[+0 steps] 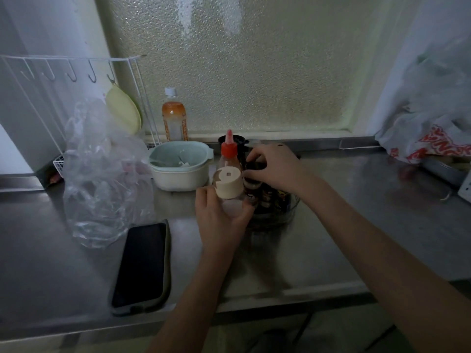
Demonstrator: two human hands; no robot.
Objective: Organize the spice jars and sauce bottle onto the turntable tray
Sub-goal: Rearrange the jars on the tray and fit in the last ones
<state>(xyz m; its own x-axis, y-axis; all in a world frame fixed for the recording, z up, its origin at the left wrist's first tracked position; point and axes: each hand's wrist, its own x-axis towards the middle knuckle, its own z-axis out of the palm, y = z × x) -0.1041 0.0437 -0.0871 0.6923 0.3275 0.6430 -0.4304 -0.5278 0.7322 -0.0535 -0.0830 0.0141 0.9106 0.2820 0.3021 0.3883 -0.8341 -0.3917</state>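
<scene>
My left hand grips a clear spice jar with a cream lid, held just left of the clear turntable tray. Behind that jar stands the sauce bottle with the red nozzle cap. My right hand reaches over the tray and closes on the top of a dark-lidded spice jar standing in it. Other dark jars crowd the tray under my right hand, partly hidden. A black-lidded container stands behind the sauce bottle.
A pale green and white pot sits left of the tray, with a crumpled clear plastic bag beside it. A phone lies near the counter's front edge. An orange drink bottle stands by the window. Bags fill the right.
</scene>
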